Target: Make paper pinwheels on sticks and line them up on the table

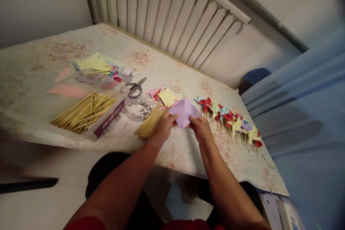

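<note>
A square of purple paper (184, 112), with cut or creased lines running in from its corners, is held up above the table's front half. My left hand (169, 122) pinches its left side between thumb and fingers. On the other side, my right hand (199, 125) grips the lower right edge, thumb on top. Just left of my left hand lies a bundle of thin wooden sticks (148, 124). Behind the purple sheet sits a small stack of coloured paper squares (167, 97). Finished paper pinwheels on sticks (229, 116) stand in a cluster to the right.
A clear round dish of metal fasteners (138, 109) sits near scissors (136, 88) and a small box (126, 74). Farther left are a plastic tub of sticks (86, 113) and more paper (94, 63). A radiator (172, 14) runs behind the table; a blue curtain (302, 115) hangs right.
</note>
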Tool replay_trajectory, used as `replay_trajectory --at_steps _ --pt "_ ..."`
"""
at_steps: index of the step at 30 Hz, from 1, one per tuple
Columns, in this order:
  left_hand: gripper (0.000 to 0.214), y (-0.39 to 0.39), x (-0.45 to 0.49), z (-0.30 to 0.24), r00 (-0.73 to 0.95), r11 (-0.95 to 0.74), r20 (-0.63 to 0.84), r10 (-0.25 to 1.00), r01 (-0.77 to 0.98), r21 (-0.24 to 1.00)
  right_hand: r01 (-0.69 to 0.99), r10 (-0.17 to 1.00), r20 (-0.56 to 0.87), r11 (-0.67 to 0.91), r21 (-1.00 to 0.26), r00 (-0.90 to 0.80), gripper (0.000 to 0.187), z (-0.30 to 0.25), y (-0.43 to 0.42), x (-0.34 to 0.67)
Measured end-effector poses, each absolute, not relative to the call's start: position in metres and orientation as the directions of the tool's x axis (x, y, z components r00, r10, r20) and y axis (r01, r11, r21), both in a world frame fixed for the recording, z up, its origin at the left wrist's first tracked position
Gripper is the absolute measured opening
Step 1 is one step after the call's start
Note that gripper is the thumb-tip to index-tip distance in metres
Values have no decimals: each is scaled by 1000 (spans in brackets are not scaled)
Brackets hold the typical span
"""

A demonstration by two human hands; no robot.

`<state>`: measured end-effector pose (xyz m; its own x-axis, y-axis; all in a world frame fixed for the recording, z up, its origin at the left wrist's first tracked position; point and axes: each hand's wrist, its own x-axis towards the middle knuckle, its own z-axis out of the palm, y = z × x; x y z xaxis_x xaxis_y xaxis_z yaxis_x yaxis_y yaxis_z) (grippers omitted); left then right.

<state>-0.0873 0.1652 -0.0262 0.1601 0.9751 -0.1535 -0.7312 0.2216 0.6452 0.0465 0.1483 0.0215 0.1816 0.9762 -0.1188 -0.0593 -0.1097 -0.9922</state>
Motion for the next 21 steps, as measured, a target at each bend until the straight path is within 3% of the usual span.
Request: replay_trajectory --at_steps 8,21 --pt "44 166 -90 -24 155 222 -160 975 -746 628 -140 977 -146 -125 -982 152 31 18 146 41" --pt "53 160 -88 -18 216 233 -102 971 -767 598 -128 972 -155 -133 -983 179 30 9 141 30"
